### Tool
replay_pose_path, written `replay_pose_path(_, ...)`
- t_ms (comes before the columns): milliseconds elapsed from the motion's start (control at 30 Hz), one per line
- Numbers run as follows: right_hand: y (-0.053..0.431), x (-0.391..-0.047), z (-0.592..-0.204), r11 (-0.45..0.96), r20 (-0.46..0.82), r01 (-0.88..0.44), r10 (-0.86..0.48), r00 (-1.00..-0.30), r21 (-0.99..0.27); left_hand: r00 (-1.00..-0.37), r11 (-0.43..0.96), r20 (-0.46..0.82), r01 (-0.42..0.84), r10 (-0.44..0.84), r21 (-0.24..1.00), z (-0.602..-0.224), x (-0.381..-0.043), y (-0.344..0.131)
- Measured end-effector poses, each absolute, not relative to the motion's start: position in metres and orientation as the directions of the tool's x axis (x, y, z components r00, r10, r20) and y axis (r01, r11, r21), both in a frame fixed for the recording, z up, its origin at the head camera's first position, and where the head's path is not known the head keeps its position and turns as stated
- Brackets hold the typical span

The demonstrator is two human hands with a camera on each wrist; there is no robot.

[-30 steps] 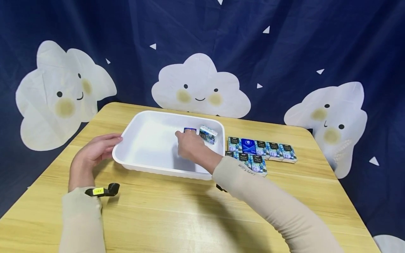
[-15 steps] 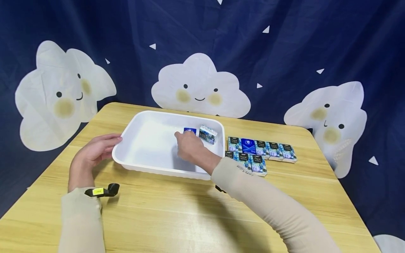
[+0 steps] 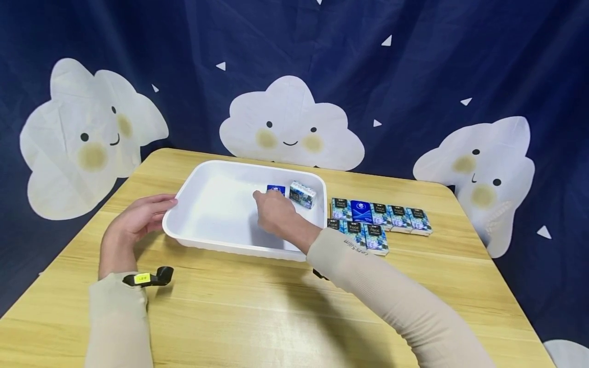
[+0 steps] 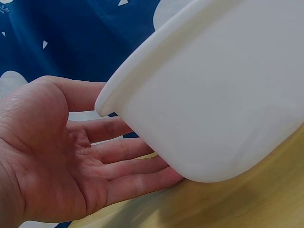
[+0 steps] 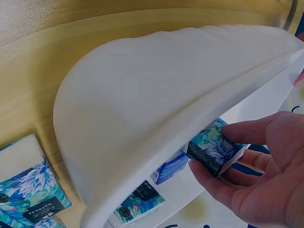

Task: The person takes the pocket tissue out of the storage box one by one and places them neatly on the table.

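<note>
A white plastic tub [image 3: 216,204] stands on the wooden table. My left hand [image 3: 142,217] is at its left end, thumb at the rim and straight fingers [image 4: 133,183] against the outer wall. My right hand [image 3: 276,212] reaches inside, pinching a floral tissue pack [image 5: 218,145] between thumb and fingers; the head view hides this pack behind the hand. Beside it in the tub are a dark blue pack [image 3: 276,189], partly covered by the hand, and another floral tissue pack [image 3: 302,195] near the right end.
Right of the tub, several tissue packs lie flat in two rows: a back row with one blue pack [image 3: 361,212] among floral ones, and a front row of floral packs [image 3: 376,239]. A dark blue curtain [image 3: 400,76] with white clouds hangs behind the table [image 3: 221,317].
</note>
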State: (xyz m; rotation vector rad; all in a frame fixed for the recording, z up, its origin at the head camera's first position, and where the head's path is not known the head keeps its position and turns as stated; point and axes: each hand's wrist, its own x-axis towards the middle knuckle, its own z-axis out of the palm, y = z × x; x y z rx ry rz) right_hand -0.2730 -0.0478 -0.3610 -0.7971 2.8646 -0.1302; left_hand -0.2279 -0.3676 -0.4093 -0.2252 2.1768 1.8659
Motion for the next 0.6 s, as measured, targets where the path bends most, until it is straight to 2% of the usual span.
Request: replay_pose_path(600, -0.038, -0.264, -0.35, 0.845, -0.119, -0.526, -0.534, -0.837, -0.096, -0.95, 0.168, -0.309, -0.297, 0.052, 0.94, -0.414, -0.23, -0.369)
